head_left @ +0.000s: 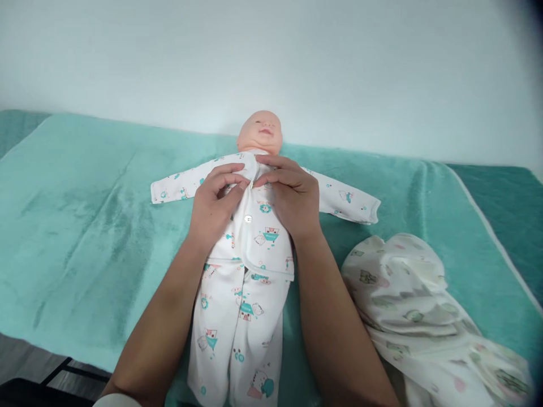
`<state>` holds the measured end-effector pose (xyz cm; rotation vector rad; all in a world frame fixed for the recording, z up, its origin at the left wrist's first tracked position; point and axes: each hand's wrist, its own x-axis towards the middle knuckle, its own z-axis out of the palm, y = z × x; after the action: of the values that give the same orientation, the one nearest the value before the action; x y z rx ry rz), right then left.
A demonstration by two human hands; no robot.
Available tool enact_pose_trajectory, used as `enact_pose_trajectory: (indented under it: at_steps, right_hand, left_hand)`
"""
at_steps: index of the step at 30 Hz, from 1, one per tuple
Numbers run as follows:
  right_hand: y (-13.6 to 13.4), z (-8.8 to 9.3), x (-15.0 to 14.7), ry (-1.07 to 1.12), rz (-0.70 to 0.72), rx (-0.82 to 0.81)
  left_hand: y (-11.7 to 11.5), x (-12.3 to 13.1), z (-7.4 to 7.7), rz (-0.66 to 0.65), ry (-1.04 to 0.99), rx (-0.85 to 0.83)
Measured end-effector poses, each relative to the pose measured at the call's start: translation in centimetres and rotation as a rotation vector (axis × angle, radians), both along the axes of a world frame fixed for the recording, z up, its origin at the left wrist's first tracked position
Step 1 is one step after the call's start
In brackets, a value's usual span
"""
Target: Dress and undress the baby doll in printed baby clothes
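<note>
Before a pale wall point(271, 56), a plush turquoise blanket point(97, 237) bears a bald doll point(261, 130), face-up. The left hand point(217, 203) and right hand point(296, 195), grip closed, pinch its white printed fabric jacket point(271, 251) at the front opening, above matching trousers point(240, 333); bundled white patterned cloth point(416, 308) lies at right.

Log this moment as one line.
left hand: pinching jacket front | right hand: touching jacket front | doll: face up on green blanket | patterned cloth: on blanket, person's right
</note>
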<state>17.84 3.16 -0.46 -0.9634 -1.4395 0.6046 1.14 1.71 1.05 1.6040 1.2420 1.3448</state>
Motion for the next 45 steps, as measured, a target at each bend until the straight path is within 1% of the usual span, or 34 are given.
enact_pose_trajectory:
  at_steps: [6, 12, 19, 23, 26, 29, 31, 37, 42, 45]
  right_hand:
    - [0.2, -0.3, 0.0, 0.040, -0.009, -0.010]
    - [0.3, -0.3, 0.1, 0.016, 0.004, 0.009]
    - [0.2, -0.3, 0.1, -0.033, 0.016, 0.035]
    - [0.2, -0.3, 0.1, -0.093, 0.012, 0.077]
    - [0.2, -0.2, 0.1, -0.188, 0.032, 0.102]
    - [0.1, 0.0, 0.2, -0.293, 0.040, 0.106]
    - [0.1, 0.1, 0.1, -0.327, 0.037, 0.100]
    - [0.2, 0.0, -0.1, -0.283, 0.033, 0.071]
    - [0.1, 0.0, -0.2, -0.244, 0.042, 0.034]
    - [0.1, 0.0, -0.2, -0.229, 0.053, 0.011]
  left_hand:
    - [0.1, 0.0, -0.2, -0.016, 0.017, 0.033]
    - [-0.1, 0.4, -0.1, 0.002, 0.123, 0.042]
    - [0.1, 0.4, -0.2, 0.019, 0.177, 0.082]
    - [-0.1, 0.7, -0.1, 0.051, 0.204, 0.116]
    - [-0.3, 0.9, 0.0, 0.072, 0.232, 0.155]
    - [-0.4, 1.1, -0.1, 0.096, 0.274, 0.206]
    - [-0.4, 1.2, -0.2, 0.117, 0.301, 0.247]
    - [-0.6, 1.4, -0.5, 0.158, 0.386, 0.341]
    - [-0.9, 1.5, -0.4, 0.183, 0.478, 0.359]
    - [-1.0, 1.5, -0.4, 0.172, 0.496, 0.348]
